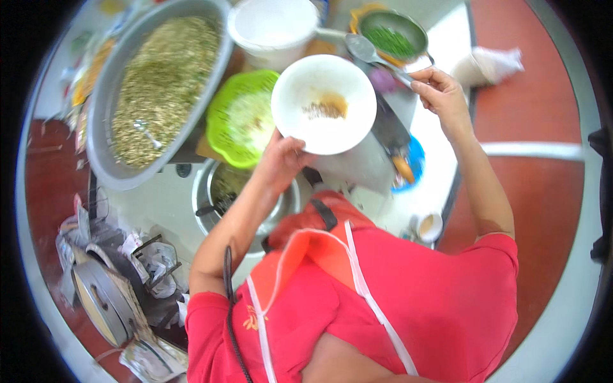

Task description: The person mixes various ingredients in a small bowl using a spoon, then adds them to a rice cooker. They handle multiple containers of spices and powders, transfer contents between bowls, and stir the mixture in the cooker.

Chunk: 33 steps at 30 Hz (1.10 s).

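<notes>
My left hand grips the near rim of a white bowl, which is tilted so its inside faces me. A small heap of brown and pale seasoning lies in the bowl, with some brown liquid beside it. In my right hand is the handle of a metal spoon, held to the right of the bowl and apart from it. The spoon's head reaches up beside a dark bowl of chopped green herbs. Behind the white bowl stands a lime-green plastic basket with pale shredded food in it.
A large grey basin of chopped food with a small spoon is at the left. A white bucket stands at the back. A cleaver lies near a blue basin. Below is a steel pot; a cup stands lower right.
</notes>
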Available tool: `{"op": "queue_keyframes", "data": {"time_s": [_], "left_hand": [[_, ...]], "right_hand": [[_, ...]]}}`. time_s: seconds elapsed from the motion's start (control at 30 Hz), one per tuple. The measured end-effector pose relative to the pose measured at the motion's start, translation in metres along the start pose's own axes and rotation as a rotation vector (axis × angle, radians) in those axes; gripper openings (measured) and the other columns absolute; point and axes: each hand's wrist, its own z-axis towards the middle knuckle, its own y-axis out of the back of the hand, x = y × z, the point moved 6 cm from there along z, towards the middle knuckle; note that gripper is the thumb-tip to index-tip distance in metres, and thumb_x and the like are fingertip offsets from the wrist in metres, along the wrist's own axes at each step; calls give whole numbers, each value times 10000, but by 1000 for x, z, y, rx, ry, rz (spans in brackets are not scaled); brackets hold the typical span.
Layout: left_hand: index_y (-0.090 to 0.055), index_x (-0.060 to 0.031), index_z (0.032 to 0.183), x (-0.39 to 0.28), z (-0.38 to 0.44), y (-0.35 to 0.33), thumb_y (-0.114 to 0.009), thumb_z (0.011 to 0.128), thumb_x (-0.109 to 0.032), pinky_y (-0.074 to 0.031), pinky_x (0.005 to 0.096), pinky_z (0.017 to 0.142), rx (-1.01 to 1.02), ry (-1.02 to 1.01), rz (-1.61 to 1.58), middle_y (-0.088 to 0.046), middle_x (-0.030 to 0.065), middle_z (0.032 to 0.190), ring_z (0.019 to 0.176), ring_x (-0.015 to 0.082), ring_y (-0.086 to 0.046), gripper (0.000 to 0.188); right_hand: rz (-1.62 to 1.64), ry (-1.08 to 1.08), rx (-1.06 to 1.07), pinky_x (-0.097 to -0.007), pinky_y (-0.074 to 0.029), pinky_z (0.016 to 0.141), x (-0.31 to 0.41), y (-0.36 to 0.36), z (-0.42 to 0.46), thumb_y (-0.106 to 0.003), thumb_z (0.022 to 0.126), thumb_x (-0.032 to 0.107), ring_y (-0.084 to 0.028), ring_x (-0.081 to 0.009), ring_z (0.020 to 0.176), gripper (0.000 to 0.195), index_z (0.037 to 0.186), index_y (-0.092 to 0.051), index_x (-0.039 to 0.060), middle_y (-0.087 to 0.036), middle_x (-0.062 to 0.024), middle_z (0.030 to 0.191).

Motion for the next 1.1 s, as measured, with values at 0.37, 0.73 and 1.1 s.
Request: {"op": "queue_keyframes", "data": {"time_s": [0.37,0.73,1.1], "left_hand": [[-351,-78,1394,-148,-31,67,-586,788,-62,-562,384,900,-372,-340,-60,-484,100,1330,1176,248,-544,650],[-385,-58,1357,-221,-9,117,-586,779,-48,-578,345,861,-637,-446,-55,-502,111,1300,1127,240,-576,613],[-434,15,1269,-234,47,136,-576,793,-26,-583,346,821,-602,-499,-179,-527,146,1236,1078,253,-583,499]], "right_hand": [[-662,838,-177,-423,-505,615,120,-164,384,-622,733,116,-652,-305,699,111,740,-672,17,-664,-173,750],[-1231,741,188,-416,-547,728,62,-381,589,-556,848,177,-691,-310,857,223,878,-732,45,-708,-162,909],[-1075,441,706,-408,-518,637,-18,-422,646,-624,792,162,-639,-270,719,194,922,-711,46,-681,-133,823]]}}
